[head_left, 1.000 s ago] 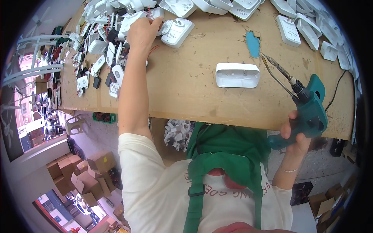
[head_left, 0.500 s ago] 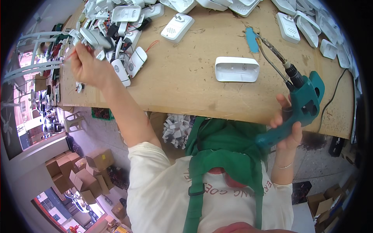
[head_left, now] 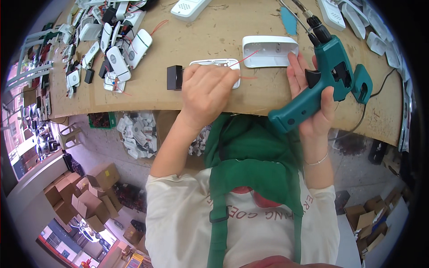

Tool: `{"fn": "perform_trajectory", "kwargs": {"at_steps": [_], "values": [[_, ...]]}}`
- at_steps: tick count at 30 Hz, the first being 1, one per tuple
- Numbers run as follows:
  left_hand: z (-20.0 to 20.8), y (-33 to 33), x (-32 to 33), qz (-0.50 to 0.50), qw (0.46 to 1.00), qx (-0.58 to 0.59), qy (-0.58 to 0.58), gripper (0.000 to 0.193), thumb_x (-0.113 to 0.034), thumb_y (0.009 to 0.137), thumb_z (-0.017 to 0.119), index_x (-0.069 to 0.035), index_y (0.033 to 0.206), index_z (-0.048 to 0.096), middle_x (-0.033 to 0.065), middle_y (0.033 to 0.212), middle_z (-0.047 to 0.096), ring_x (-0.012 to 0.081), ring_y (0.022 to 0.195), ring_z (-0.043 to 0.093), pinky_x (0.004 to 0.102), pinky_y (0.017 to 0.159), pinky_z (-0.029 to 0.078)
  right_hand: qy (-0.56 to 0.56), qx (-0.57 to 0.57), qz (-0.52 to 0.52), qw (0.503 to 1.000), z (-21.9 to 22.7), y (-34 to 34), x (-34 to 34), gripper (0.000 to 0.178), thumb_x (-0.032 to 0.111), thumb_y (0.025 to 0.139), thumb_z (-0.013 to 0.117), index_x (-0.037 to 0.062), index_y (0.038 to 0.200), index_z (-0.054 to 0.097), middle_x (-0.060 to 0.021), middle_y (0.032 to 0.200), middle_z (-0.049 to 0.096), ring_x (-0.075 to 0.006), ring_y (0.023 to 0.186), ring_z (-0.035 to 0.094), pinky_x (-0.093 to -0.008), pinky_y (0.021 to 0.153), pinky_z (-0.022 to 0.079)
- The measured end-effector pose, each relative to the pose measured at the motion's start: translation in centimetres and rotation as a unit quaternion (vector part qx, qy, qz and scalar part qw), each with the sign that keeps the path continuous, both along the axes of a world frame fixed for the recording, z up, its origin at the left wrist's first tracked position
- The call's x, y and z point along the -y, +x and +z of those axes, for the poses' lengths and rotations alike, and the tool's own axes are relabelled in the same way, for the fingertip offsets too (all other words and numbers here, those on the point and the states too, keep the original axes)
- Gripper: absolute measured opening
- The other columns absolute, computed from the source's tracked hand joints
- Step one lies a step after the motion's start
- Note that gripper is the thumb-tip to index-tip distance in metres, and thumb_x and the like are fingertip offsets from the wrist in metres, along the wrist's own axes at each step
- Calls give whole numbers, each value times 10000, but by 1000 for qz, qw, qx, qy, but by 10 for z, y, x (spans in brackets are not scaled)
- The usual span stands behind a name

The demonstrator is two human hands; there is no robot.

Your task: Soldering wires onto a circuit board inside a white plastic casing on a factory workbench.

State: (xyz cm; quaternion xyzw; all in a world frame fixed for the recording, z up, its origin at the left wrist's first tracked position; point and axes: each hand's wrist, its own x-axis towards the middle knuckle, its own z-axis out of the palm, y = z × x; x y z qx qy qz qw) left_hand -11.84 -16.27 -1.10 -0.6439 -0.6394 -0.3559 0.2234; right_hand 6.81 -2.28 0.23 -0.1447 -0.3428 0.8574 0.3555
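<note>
My right hand [head_left: 316, 117] holds a teal soldering gun [head_left: 328, 76] by its handle, the thumb on one side. Its tip points to the far side, past the top edge of the view. The outstretched fingers of that hand reach the right end of an open white plastic housing [head_left: 269, 61], apparently touching it. My left hand [head_left: 206, 91] is closed over a white plastic panel [head_left: 236, 67] with thin red wires [head_left: 248, 56] sticking out to the right. A black box-shaped part [head_left: 174, 77] sits at the panel's left end. The fingertips are hidden under the hand.
A pile of white panels with wires [head_left: 118, 62] lies at the left of the table [head_left: 156, 96]. White housings [head_left: 332, 14] crowd the far right. A blue strip [head_left: 289, 20] lies beyond the open housing. A black cable [head_left: 388, 80] runs down at the right.
My left hand has come from the pile at the left to the table's middle with a panel. My right hand has moved the soldering gun up and left, to the open housing.
</note>
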Motion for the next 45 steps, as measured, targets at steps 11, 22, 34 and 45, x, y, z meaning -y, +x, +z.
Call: {"fn": "perform_trajectory", "kwargs": {"at_steps": [11,22,34,45], "values": [[26,-22,9,-30,999,27,12,233,-100,764,685,-77,996,677,51,1068,632,211,865,623,339,746,454,16,-25,-55,998,-5,-10,9,833,404,836,710,8,1428,277,-297,1521,137,-395,1435,163,-455,1205,135],[16,-28,-22,-63,978,172,-98,146,-93,819,664,-74,964,669,82,878,630,248,739,639,338,633,529,56,0,-44,997,-7,-11,4,845,423,850,687,-17,1433,263,-297,1522,140,-403,1433,162,-465,1201,143],[6,32,-54,-12,995,95,5,201,-18,730,647,-55,926,629,50,841,541,198,598,595,297,495,515,1,-18,62,998,-4,-9,-16,781,430,917,585,-19,1455,242,-287,1522,172,-415,1429,167,-465,1195,152],[5,20,-58,49,997,56,22,170,-43,696,671,-91,858,649,8,784,558,195,584,566,312,456,439,132,34,43,990,15,53,-36,753,317,889,654,-46,1432,280,-305,1422,368,-311,1083,586,-400,855,518]]}}
